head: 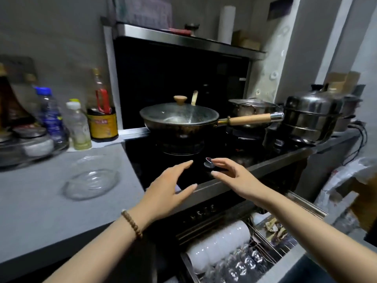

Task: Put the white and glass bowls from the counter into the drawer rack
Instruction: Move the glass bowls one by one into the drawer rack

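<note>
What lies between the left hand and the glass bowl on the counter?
Head view: only bare grey counter and the black cooktop edge separate left hand from glass bowl.

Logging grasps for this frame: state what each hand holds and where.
Nothing is held. The left hand and right hand hover open above the stove.

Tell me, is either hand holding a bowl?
No, the left hand and right hand hover open over the stove, and the glass bowl sits untouched on the counter.

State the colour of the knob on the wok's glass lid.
Light tan, a round wooden knob; the head view shows it best.
</note>
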